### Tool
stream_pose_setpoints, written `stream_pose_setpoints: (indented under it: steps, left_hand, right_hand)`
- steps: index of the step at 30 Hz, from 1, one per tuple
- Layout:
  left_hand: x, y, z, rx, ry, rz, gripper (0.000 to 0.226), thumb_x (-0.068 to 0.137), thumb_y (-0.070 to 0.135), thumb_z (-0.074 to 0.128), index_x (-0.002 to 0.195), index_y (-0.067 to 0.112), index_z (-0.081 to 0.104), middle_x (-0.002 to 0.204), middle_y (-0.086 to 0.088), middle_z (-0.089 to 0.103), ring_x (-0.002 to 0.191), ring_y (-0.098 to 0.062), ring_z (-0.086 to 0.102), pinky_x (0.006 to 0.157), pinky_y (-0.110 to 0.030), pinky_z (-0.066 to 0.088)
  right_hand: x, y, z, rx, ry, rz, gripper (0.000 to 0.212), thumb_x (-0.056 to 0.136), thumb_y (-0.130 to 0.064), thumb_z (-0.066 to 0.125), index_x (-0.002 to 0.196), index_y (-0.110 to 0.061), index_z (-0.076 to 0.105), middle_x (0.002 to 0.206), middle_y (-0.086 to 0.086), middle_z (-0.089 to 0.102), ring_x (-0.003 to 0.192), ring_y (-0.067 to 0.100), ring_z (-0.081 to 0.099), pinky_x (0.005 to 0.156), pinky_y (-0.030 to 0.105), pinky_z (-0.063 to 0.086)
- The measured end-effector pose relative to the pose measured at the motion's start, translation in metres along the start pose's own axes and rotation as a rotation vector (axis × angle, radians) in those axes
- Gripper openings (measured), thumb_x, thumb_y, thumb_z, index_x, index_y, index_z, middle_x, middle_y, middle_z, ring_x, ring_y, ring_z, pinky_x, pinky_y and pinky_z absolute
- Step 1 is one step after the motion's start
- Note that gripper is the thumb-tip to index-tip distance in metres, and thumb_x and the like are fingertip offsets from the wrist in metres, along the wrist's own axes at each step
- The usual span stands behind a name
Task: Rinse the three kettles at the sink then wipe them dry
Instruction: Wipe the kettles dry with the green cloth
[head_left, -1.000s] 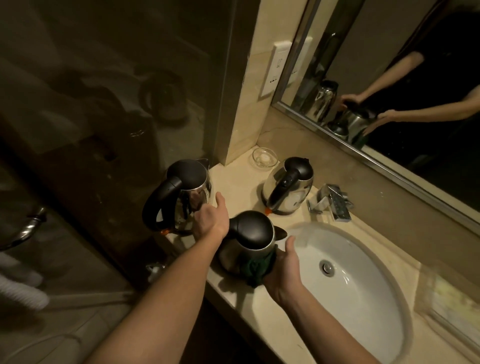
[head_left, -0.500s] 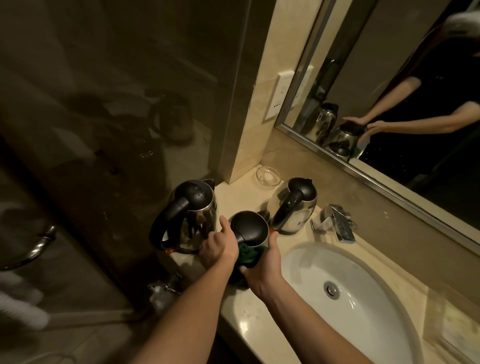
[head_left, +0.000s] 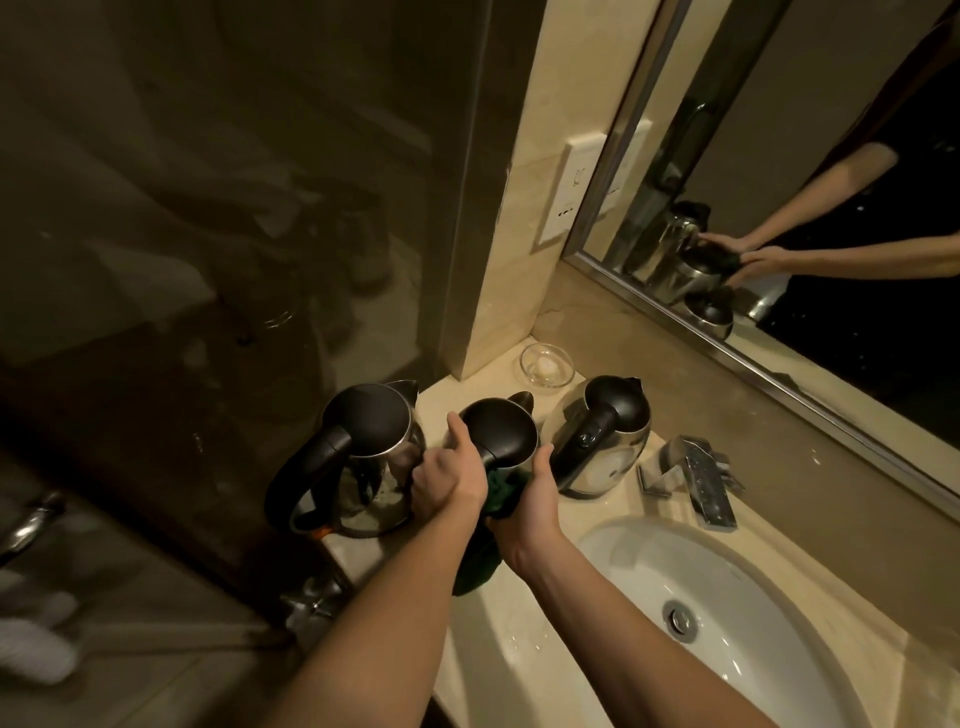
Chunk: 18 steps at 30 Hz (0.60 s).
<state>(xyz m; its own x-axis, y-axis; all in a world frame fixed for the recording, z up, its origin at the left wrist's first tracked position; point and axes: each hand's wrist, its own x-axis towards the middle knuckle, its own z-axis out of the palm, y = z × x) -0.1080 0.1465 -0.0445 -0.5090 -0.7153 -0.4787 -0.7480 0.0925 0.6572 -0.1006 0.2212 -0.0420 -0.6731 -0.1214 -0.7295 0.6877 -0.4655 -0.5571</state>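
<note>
Kettles (head_left: 498, 431) on beige countertop (head_left: 597, 512) beside white sink (head_left: 649, 561).

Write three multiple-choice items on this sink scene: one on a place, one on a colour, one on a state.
1. Where is the glass dish?
A. on the floor
B. just behind the middle kettle
C. on a shelf
2. The cloth is:
A. white
B. green
C. red
3. The middle kettle is:
A. lying on its side
B. untouched
C. held by both hands
Key: 1 B, it sits beyond that kettle's spout; 2 B, dark green shows between the left hand and right hand; 3 C, both hands clasp its sides.
</note>
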Motion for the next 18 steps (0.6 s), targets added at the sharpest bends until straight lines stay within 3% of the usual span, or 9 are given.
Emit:
stream_pose_setpoints:
  steps: [5,7,10,12,15,18]
  left_hand:
    - [0.01,0.016,0.01,0.016,0.017,-0.011,0.081,0.1,0.066,0.016,0.115,0.005,0.067,0.097,-0.014,0.06,0.096,-0.031,0.062,0.074,-0.034,0.038]
    - [0.015,0.018,0.015,0.015,0.036,-0.026,0.082,0.099,0.068,0.015,0.116,0.007,0.067,0.099,-0.014,0.061,0.1,-0.031,0.063,0.075,-0.035,0.038]
    - [0.019,0.02,0.019,0.005,0.059,-0.019,0.081,0.1,0.067,0.016,0.115,0.007,0.068,0.094,-0.011,0.056,0.097,-0.03,0.06,0.077,-0.035,0.038]
    - [0.018,0.02,0.02,-0.002,0.059,-0.012,0.081,0.1,0.067,0.016,0.116,0.007,0.068,0.098,-0.013,0.06,0.101,-0.031,0.061,0.081,-0.037,0.041]
    - [0.015,0.018,0.015,0.008,0.037,-0.01,0.084,0.099,0.068,0.013,0.119,0.006,0.066,0.118,-0.018,0.065,0.111,-0.036,0.061,0.087,-0.04,0.045]
    - [0.004,0.019,0.003,0.086,0.018,0.082,0.079,0.102,0.063,0.015,0.115,0.005,0.067,0.116,-0.017,0.066,0.102,-0.031,0.062,0.075,-0.035,0.04]
  right_hand:
    - [0.016,-0.016,0.005,-0.03,-0.032,-0.01,0.053,0.097,-0.063,0.04,0.112,-0.016,0.061,0.103,0.005,0.062,0.133,0.031,0.047,0.111,0.045,0.035]
    - [0.017,-0.021,0.007,-0.058,-0.03,-0.012,0.055,0.097,-0.062,0.042,0.121,-0.015,0.058,0.11,0.007,0.062,0.134,0.031,0.047,0.112,0.045,0.036]
    - [0.017,-0.023,0.004,-0.142,-0.02,-0.044,0.069,0.096,-0.064,0.043,0.142,-0.012,0.049,0.138,0.01,0.054,0.138,0.031,0.043,0.115,0.045,0.033]
    - [0.018,-0.022,-0.003,-0.248,-0.011,-0.096,0.068,0.097,-0.064,0.038,0.144,-0.015,0.048,0.138,0.006,0.053,0.138,0.029,0.042,0.115,0.044,0.033]
    - [0.011,-0.015,-0.02,-0.532,-0.055,-0.169,0.065,0.101,-0.061,0.027,0.145,-0.018,0.048,0.136,0.002,0.055,0.138,0.027,0.044,0.117,0.044,0.033]
    - [0.004,-0.002,-0.04,-0.947,-0.097,-0.266,0.065,0.103,-0.058,0.02,0.149,-0.018,0.042,0.148,0.002,0.048,0.142,0.025,0.04,0.12,0.04,0.028]
